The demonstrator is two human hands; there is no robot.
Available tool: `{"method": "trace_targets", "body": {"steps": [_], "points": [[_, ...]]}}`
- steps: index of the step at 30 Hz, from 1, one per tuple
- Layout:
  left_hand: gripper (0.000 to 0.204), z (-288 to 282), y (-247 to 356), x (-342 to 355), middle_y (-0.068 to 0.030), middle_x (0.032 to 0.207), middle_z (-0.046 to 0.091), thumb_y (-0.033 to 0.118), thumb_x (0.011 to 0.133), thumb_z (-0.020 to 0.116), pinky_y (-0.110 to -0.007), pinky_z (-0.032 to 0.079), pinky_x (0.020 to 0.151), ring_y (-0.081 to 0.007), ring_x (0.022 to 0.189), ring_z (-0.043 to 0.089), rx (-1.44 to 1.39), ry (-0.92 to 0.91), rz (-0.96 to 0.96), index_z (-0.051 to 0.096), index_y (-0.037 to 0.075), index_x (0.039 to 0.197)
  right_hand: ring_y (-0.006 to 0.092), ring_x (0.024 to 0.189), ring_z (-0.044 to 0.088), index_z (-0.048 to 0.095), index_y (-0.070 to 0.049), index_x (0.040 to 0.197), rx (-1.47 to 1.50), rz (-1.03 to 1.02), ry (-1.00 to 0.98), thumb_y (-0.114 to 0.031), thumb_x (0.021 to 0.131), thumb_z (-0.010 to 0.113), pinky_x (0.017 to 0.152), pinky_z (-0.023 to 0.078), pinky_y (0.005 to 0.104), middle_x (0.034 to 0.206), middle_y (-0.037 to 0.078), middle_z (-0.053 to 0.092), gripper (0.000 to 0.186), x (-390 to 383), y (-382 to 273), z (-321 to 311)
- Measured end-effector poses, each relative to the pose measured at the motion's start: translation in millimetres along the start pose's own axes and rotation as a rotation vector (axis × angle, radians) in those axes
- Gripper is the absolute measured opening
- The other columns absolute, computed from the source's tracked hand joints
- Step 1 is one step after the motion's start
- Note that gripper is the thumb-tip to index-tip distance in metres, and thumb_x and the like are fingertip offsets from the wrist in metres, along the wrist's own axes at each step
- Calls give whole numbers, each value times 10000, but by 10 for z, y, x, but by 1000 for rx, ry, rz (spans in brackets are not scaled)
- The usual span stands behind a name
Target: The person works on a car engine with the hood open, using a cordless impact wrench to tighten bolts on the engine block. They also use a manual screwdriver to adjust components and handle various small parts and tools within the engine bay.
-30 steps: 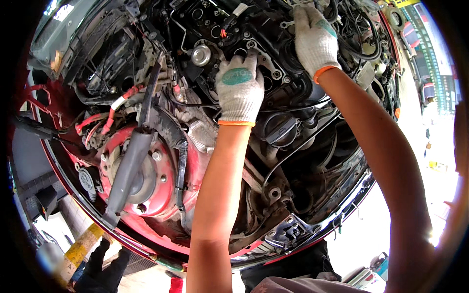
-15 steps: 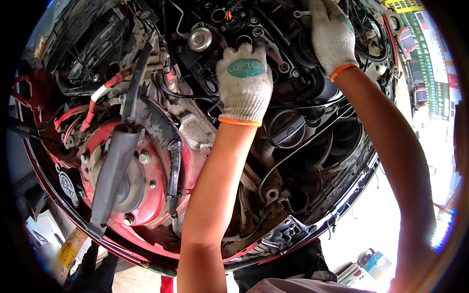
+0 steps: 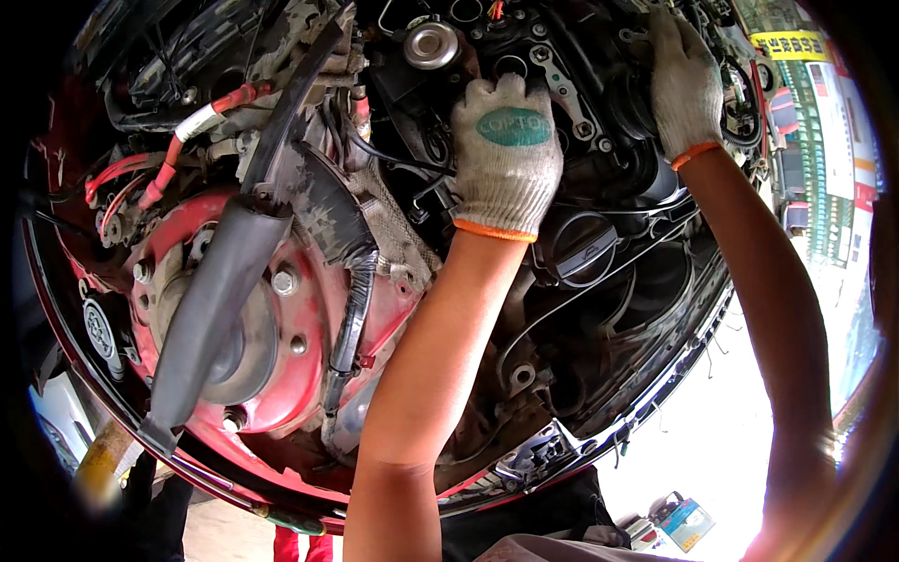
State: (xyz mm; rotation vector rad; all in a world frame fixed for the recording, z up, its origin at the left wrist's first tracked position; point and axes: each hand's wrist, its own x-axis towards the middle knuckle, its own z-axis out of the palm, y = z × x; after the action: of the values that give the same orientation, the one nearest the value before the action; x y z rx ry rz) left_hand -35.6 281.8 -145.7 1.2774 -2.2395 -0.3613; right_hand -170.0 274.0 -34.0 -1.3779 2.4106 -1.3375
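My left hand, in a white knit glove with a green patch and an orange cuff, rests on the engine with its fingers curled down. Whatever lies under those fingertips is hidden. Just beyond them is a round opening, and beside them runs a metal bracket with bolts. A black round cap sits close to the wrist. Farther right, my right hand, gloved alike, lies with its fingers stretched forward over black engine parts. A small metal ring-shaped end shows next to its fingers.
A grey padded strut slants across the red strut tower at left. A red cable runs behind it. The silver round part stands beyond my left hand. The car's front edge curves along the near side.
The view has shifted, so the engine and both hands appear farther right and slightly lower. Both hands stay at about the same engine parts.
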Motion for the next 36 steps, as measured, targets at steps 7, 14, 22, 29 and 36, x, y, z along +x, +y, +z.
{"method": "trace_targets", "body": {"steps": [7,14,22,29,36], "points": [[340,4,25,-17,-133,1005,644,195,851,727,-446,561,764,-334,912,629,-178,120,-63,701,88,1173,152,969,700,682,-66,1298,26,132,-88,-474,1034,554,884,517,306,1037,85,772,503,211,379,-134],[466,-79,33,96,-126,1114,655,236,874,716,-436,573,837,-326,1025,644,-38,-47,-68,640,90,1310,123,699,589,694,1,1056,-31,123,-3,-302,1058,538,662,470,304,756,30,646,341,85,29,-24],[341,-42,133,120,-83,1113,635,232,850,733,-417,542,850,-260,987,650,111,-54,21,697,75,1151,160,723,628,688,4,1070,-104,55,-6,-290,1056,552,703,505,344,790,70,657,324,121,85,-95],[335,-4,48,132,-139,1230,669,221,828,741,-447,561,844,-326,1042,673,98,15,93,709,62,1121,155,691,604,674,3,1014,122,105,-67,-278,1059,555,677,489,340,760,65,633,308,37,-25,-108],[330,18,2,139,-176,1198,676,222,868,711,-471,566,900,-354,1033,676,112,5,140,703,54,1152,281,779,646,669,-28,1060,-81,-78,-35,-216,1050,544,743,500,390,837,125,678,225,117,165,-108]]}}
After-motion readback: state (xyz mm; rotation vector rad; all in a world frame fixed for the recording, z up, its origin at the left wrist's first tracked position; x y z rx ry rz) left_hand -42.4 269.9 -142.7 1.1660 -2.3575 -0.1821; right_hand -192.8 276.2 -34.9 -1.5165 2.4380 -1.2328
